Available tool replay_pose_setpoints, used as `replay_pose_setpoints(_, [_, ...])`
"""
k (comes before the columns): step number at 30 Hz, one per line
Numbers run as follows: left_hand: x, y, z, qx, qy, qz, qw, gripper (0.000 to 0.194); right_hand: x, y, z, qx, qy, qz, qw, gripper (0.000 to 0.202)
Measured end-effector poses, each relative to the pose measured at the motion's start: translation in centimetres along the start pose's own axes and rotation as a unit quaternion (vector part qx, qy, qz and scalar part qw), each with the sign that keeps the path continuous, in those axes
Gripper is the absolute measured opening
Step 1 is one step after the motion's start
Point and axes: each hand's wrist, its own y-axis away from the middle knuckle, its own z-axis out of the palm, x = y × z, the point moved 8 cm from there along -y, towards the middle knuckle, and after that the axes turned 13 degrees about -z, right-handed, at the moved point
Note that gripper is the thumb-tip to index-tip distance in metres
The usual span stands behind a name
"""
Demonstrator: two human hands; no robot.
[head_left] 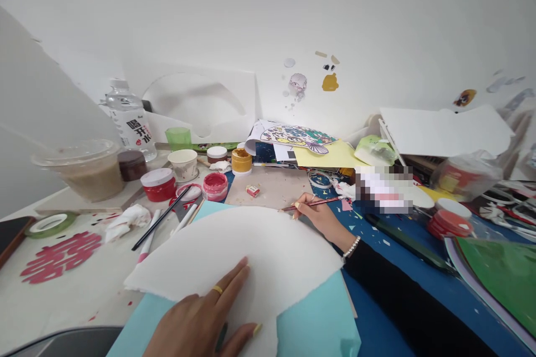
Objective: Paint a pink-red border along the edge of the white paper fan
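Observation:
A white fan-shaped sheet of paper lies on a light-blue sheet in front of me. My left hand rests flat on the white sheet, fingers stretched out, a ring on one of them. A small dark thing shows beside its thumb; I cannot tell what it is. At the white sheet's far right edge, my right hand is closed around a slim red pencil. Its tip points left, close to the paper's edge. A small red-and-white eraser lies just beyond the paper.
To the left are a cup of brown drink, a water bottle, paint jars, a black pen, and a pink paper cut-out. A dark green cutter-like tool and green sheets lie right.

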Motion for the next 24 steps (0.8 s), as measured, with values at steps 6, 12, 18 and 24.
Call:
replay_pose_setpoints(6, [0.0, 0.0, -0.1, 0.004, 0.015, -0.001, 1.0, 0.055, -0.2, 0.2, -0.5, 0.007, 0.001, 0.001, 1.0, 0.016])
replay_pose_setpoints(12, [0.1, 0.2, -0.2, 0.017, 0.021, 0.008, 1.0, 0.053, -0.5, 0.3, -0.9, 0.009, 0.012, 0.004, 1.0, 0.016])
replay_pose_setpoints(18, [0.3, 0.2, -0.6, 0.046, 0.009, 0.025, 0.999, 0.052, -1.1, 0.6, -2.4, 0.048, 0.028, -0.008, 0.998, 0.017])
replay_pose_setpoints(24, [0.4, 0.2, -0.5, 0.068, -0.023, 0.054, 0.996, 0.052, -2.5, 1.8, -3.7, 0.036, 0.022, -0.004, 0.999, 0.014])
